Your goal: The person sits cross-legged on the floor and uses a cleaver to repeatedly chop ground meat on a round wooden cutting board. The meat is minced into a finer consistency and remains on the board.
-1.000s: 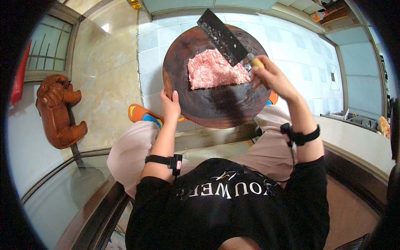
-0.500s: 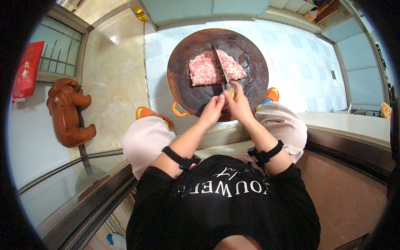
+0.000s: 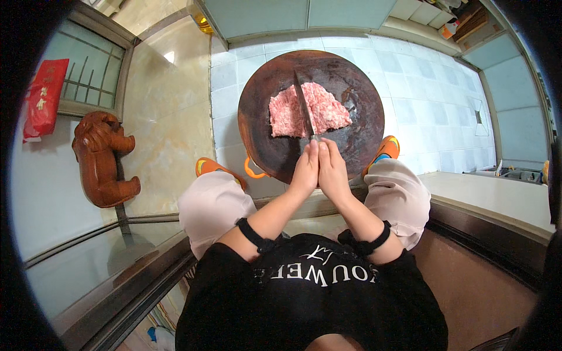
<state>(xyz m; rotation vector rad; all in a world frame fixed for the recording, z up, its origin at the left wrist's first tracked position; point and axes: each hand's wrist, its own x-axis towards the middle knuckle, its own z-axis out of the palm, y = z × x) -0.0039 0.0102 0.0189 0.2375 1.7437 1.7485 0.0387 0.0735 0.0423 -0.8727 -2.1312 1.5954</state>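
A flat slab of pink minced meat (image 3: 328, 110) lies on a large round dark wooden chopping board (image 3: 367, 126). The blade of a knife (image 3: 302, 100) crosses the meat left of its middle, its tip pointing away from me past the far edge. My left hand (image 3: 305, 168) and my right hand (image 3: 333, 166) are pressed side by side at the near end of the knife, both closed around its handle. The fingers hide most of that handle. Whether the blade cuts into the meat or rests on it, I cannot tell.
An orange loop handle (image 3: 255, 169) sticks out at the board's near left edge. My knees and orange slippers (image 3: 386, 150) flank the board. Leftward are a brown carved animal figure (image 3: 99, 161) and a red packet (image 3: 47, 96). A pale counter (image 3: 486, 196) stands at right.
My left hand has come up beside the right, and both now enclose the handle that partly showed before. The blade sits farther left on the meat. The whole view has shifted slightly.
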